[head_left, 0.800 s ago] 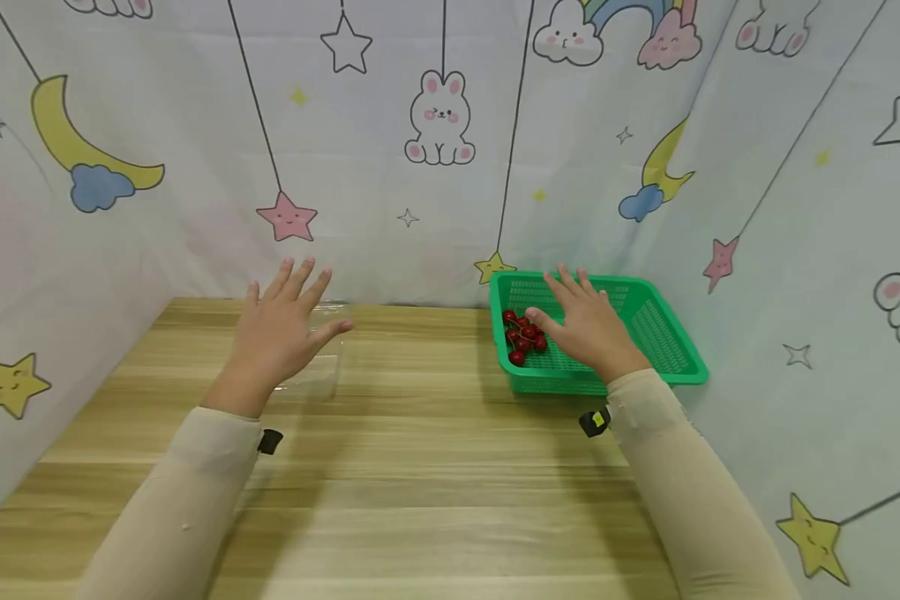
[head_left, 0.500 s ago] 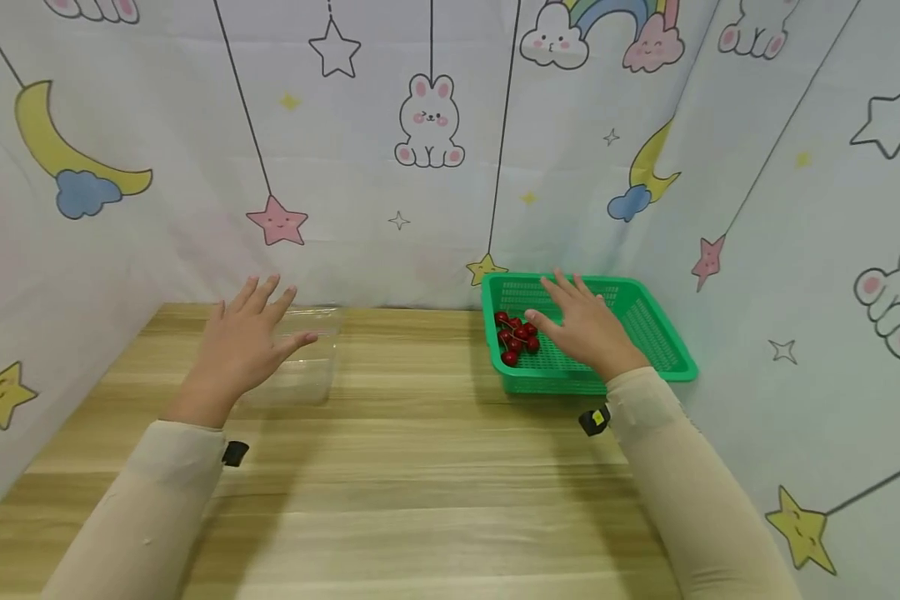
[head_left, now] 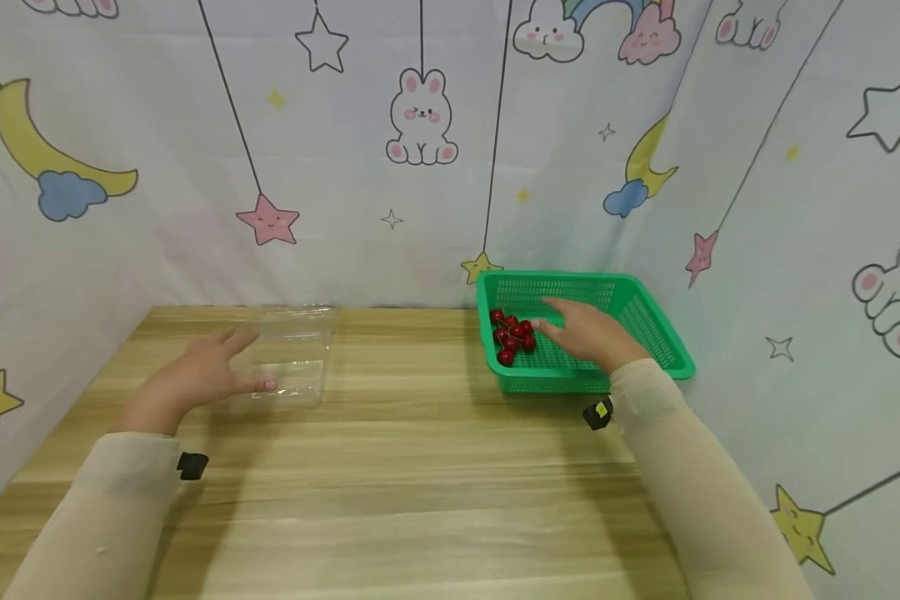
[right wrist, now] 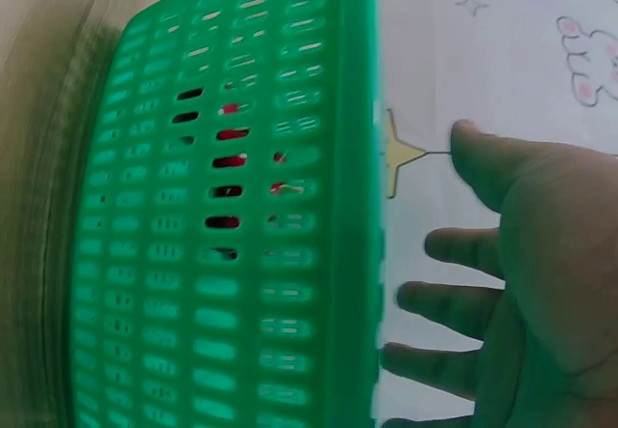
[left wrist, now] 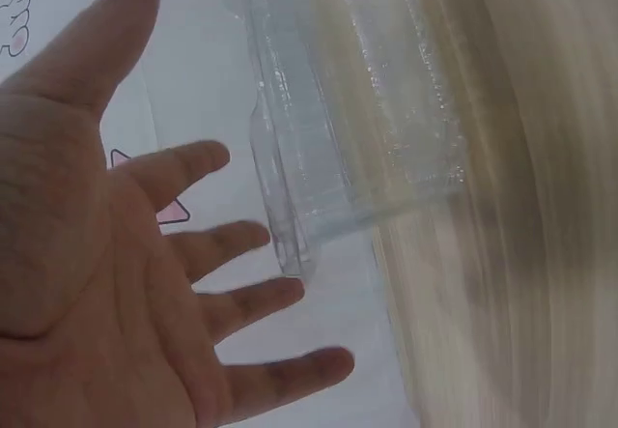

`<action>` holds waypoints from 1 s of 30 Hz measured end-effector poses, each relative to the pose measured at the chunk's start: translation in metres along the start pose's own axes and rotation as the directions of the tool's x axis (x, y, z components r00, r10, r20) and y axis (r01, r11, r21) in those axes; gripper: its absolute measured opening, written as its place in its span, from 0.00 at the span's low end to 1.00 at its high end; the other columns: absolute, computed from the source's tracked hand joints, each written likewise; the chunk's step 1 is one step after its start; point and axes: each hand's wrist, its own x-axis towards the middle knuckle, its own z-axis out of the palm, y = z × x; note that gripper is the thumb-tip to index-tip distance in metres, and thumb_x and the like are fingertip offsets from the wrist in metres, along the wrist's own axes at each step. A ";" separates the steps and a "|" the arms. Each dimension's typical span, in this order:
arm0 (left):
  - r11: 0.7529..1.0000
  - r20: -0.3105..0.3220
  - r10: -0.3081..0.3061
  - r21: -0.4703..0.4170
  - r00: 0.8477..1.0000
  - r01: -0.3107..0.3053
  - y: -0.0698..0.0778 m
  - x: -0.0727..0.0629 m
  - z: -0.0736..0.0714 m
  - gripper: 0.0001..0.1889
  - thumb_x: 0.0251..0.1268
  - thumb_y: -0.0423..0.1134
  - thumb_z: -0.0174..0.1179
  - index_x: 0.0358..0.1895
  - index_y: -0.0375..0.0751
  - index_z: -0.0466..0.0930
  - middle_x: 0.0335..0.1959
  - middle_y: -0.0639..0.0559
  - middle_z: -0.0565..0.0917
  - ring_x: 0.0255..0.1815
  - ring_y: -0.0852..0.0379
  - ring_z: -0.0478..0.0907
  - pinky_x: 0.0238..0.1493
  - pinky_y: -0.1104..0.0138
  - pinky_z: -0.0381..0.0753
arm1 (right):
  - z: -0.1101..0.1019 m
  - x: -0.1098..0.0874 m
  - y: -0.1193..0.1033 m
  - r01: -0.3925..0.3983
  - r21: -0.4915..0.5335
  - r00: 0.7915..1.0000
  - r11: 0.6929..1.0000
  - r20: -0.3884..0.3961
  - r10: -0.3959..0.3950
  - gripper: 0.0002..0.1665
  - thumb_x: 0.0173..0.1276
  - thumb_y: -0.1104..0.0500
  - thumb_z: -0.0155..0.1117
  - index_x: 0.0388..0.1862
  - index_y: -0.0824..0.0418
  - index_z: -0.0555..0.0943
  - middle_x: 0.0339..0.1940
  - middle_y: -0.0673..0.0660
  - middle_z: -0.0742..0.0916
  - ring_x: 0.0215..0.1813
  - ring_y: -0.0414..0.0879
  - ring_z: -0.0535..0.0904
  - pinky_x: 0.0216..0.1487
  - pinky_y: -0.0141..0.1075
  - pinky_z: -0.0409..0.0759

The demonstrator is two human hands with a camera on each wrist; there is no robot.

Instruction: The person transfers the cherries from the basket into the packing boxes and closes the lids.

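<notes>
1. The green basket (head_left: 540, 382) is moulded plastic, pierced with slots, its rim smooth and lightly shiny.
2. The cherries (head_left: 512, 343) in the basket have smooth, glossy skins.
3. The clear box (head_left: 296, 350), well left of the basket, looks like thin transparent plastic, glossy, with bright glints along its edges.
4. The tabletop (head_left: 405, 450) under the basket shows wood grain, smooth with a soft sheen.
5. The backdrop (head_left: 345, 150) behind the basket is printed cloth, matt and faintly creased.
6. The right sleeve (head_left: 690, 467), nearer than the basket, is matt cloth.
</notes>
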 end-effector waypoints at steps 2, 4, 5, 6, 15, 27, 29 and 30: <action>0.999 0.043 0.017 -0.047 0.999 -0.015 -0.001 -0.001 0.001 0.66 0.65 0.71 0.78 0.93 0.34 0.54 0.88 0.13 0.51 0.83 0.05 0.52 0.75 0.14 0.62 | 0.000 0.004 0.002 -0.004 0.003 0.999 1.000 0.037 0.004 0.46 0.93 0.32 0.50 0.97 0.53 0.59 0.94 0.67 0.66 0.91 0.72 0.64 0.87 0.72 0.66; 0.997 0.067 0.029 -0.078 0.997 -0.024 -0.001 -0.001 0.003 0.68 0.61 0.68 0.83 0.93 0.35 0.54 0.88 0.13 0.51 0.83 0.06 0.54 0.75 0.15 0.64 | 0.000 0.008 0.003 0.001 0.016 0.998 1.000 0.068 -0.002 0.44 0.93 0.34 0.51 0.96 0.54 0.61 0.93 0.68 0.68 0.90 0.72 0.66 0.87 0.72 0.67; 0.996 0.068 0.035 -0.088 0.997 -0.029 -0.001 -0.001 0.003 0.69 0.59 0.67 0.84 0.93 0.35 0.55 0.88 0.13 0.51 0.83 0.07 0.54 0.75 0.16 0.64 | 0.000 0.009 0.003 0.006 0.020 0.997 1.000 0.081 -0.008 0.44 0.93 0.35 0.52 0.95 0.56 0.62 0.92 0.68 0.70 0.90 0.72 0.67 0.86 0.72 0.68; 0.995 0.064 0.039 -0.094 0.997 -0.033 0.000 -0.001 0.003 0.69 0.58 0.66 0.85 0.93 0.34 0.55 0.88 0.14 0.51 0.84 0.07 0.54 0.75 0.16 0.64 | -0.001 0.011 0.004 0.013 0.024 0.996 1.000 0.091 -0.015 0.43 0.93 0.36 0.52 0.94 0.57 0.63 0.91 0.69 0.71 0.89 0.72 0.69 0.86 0.71 0.69; 0.998 0.047 0.020 -0.067 0.999 -0.017 0.010 0.009 0.006 0.66 0.60 0.64 0.85 0.92 0.35 0.57 0.87 0.11 0.55 0.83 0.06 0.54 0.78 0.16 0.62 | -0.017 0.020 -0.008 0.062 -0.013 0.984 0.998 0.170 -0.059 0.36 0.94 0.43 0.56 0.86 0.65 0.75 0.87 0.70 0.76 0.84 0.70 0.76 0.82 0.67 0.76; 0.996 0.054 0.046 -0.073 0.998 -0.042 0.052 0.035 0.019 0.65 0.59 0.60 0.87 0.92 0.35 0.59 0.87 0.16 0.60 0.87 0.13 0.54 0.82 0.20 0.62 | -0.047 0.050 -0.017 0.065 -0.023 0.959 0.998 0.279 -0.056 0.30 0.93 0.45 0.57 0.80 0.61 0.83 0.82 0.69 0.82 0.60 0.60 0.92 0.69 0.61 0.88; 0.996 0.058 0.048 -0.077 0.997 -0.043 0.063 0.040 0.022 0.64 0.59 0.60 0.87 0.92 0.36 0.60 0.87 0.18 0.61 0.88 0.14 0.54 0.82 0.21 0.62 | -0.048 0.057 -0.017 0.049 -0.016 0.955 0.999 0.293 -0.042 0.30 0.94 0.45 0.56 0.81 0.61 0.81 0.82 0.68 0.82 0.63 0.62 0.91 0.70 0.62 0.87; 0.996 0.059 0.051 -0.080 0.997 -0.046 0.068 0.042 0.024 0.64 0.59 0.59 0.88 0.92 0.37 0.60 0.87 0.18 0.61 0.88 0.15 0.54 0.82 0.21 0.63 | -0.049 0.061 -0.017 0.040 -0.010 0.952 0.999 0.304 -0.035 0.31 0.94 0.45 0.56 0.82 0.62 0.80 0.82 0.69 0.82 0.65 0.64 0.90 0.71 0.63 0.86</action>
